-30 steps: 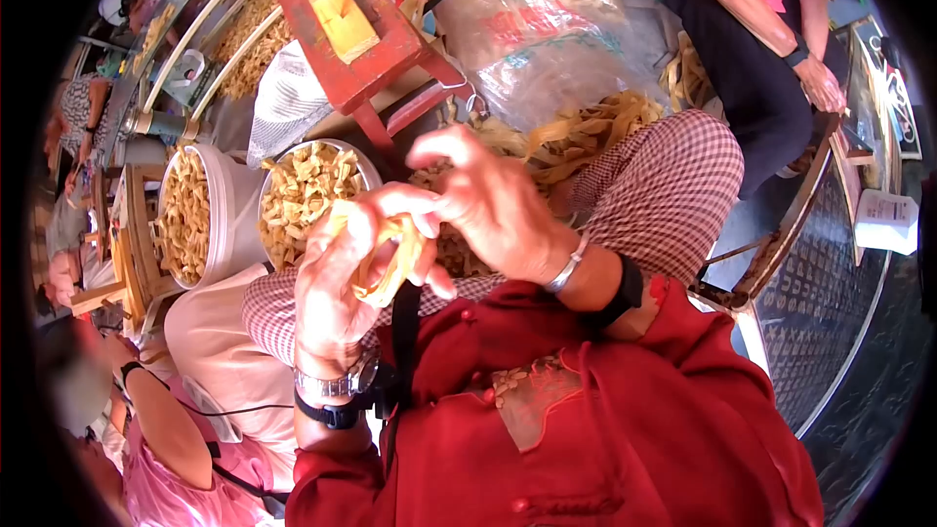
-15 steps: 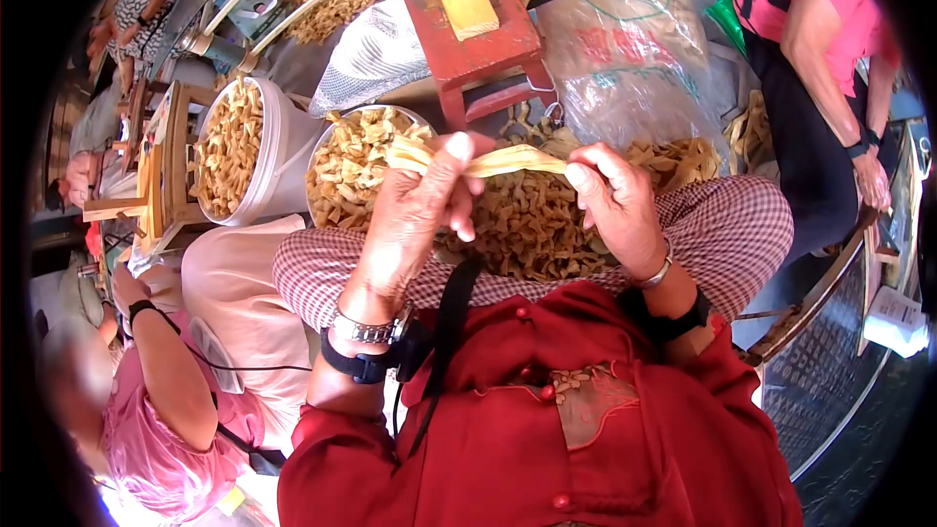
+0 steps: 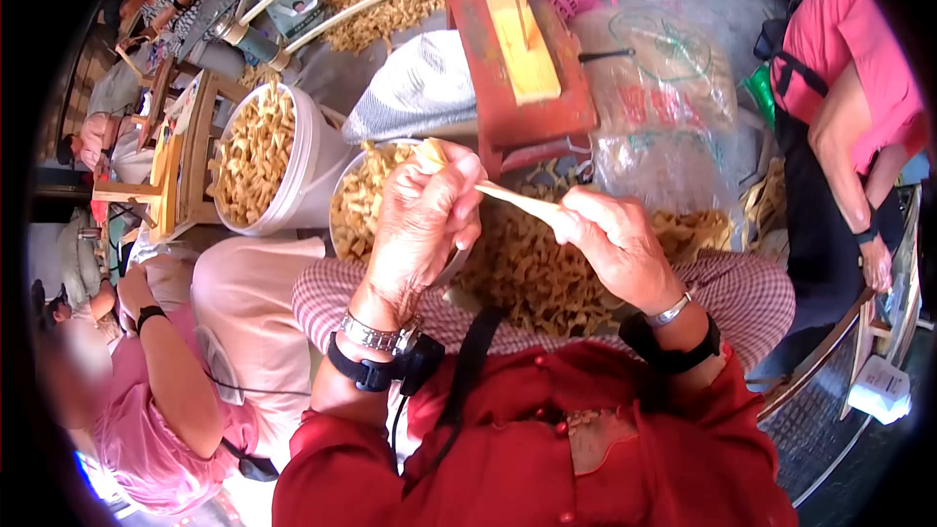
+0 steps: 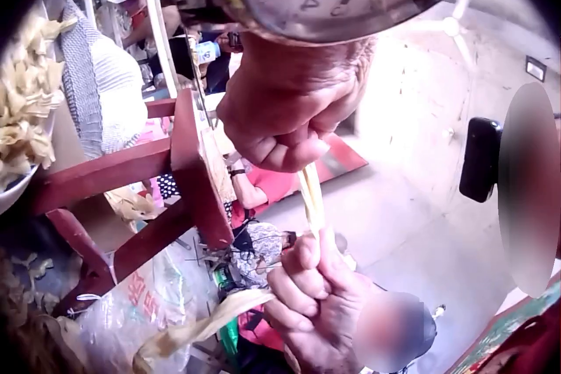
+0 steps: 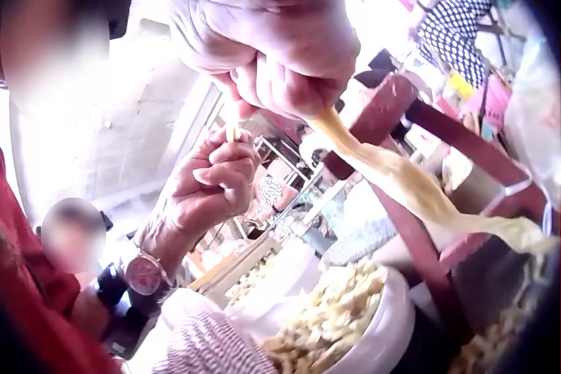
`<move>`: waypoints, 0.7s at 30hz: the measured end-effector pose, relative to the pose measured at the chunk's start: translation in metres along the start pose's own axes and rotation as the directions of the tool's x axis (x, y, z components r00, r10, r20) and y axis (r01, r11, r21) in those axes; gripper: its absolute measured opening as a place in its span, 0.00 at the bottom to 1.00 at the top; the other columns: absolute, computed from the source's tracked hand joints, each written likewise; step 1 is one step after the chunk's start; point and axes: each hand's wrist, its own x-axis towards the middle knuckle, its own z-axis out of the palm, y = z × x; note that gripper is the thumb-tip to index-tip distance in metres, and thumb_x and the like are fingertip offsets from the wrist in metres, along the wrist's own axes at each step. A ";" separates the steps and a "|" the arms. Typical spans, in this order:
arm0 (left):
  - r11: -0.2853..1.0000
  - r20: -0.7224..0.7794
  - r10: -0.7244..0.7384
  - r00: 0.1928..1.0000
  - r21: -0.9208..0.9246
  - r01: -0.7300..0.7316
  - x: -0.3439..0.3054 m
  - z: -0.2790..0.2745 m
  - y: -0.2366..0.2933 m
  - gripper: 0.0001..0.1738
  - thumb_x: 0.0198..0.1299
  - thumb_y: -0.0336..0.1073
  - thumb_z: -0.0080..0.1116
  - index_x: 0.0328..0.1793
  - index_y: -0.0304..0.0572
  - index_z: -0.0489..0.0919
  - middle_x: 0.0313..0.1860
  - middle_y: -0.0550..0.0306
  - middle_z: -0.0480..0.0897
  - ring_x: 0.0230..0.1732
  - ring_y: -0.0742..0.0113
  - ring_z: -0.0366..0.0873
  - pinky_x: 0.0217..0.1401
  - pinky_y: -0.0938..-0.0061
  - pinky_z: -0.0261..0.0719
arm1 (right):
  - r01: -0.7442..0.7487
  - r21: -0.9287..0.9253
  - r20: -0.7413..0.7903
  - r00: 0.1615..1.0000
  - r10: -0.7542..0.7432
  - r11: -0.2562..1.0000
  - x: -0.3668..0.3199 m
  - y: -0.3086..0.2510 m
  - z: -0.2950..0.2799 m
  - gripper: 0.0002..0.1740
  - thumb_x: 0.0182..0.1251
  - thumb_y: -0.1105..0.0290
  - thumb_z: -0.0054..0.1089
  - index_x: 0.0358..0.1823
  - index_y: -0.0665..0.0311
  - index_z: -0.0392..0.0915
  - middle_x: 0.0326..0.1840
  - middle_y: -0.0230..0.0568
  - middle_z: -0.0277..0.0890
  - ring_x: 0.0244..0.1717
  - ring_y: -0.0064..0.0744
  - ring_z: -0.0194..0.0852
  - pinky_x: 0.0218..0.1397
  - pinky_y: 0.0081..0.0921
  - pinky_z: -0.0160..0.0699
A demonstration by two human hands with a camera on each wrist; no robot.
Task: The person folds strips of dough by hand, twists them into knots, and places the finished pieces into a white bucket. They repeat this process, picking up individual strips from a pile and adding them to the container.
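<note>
A pale yellow strip [image 3: 519,201] is stretched between the two hands above the lap. My left hand [image 3: 422,224] grips one end, with a folded bit of it showing above the thumb. My right hand [image 3: 621,246] pinches the other end, its fingers curled. In the right wrist view the strip's loose tail [image 5: 399,177] hangs out past the right hand [image 5: 272,49]. The left wrist view shows a short taut length [image 4: 310,197] between the left hand [image 4: 294,98] and the right hand [image 4: 311,304]. Below the hands lies a heap of knotted yellow pieces [image 3: 537,278].
White buckets [image 3: 310,161] of knotted pieces stand at the left. Ahead is a red bench [image 3: 488,68] with a yellow block [image 3: 522,39]. Clear plastic bags [image 3: 664,98] lie beyond. One person in pink sits at the right, another at the lower left.
The hands were together around a loop, then moved apart, drawing the strip between them. It now looks narrower and tighter, with the right hand slightly lower. The head view has shifted.
</note>
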 end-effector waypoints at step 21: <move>0.678 -0.016 0.198 0.980 0.724 -0.125 0.112 0.005 0.025 0.14 0.64 0.44 0.56 0.34 0.40 0.76 0.18 0.69 0.70 0.14 0.82 0.63 0.14 0.85 0.60 | 0.048 -0.677 -0.224 0.937 -0.268 0.735 0.094 0.050 -0.041 0.04 0.66 0.71 0.46 0.37 0.60 0.70 0.26 0.51 0.75 0.30 0.55 0.76 0.29 0.44 0.73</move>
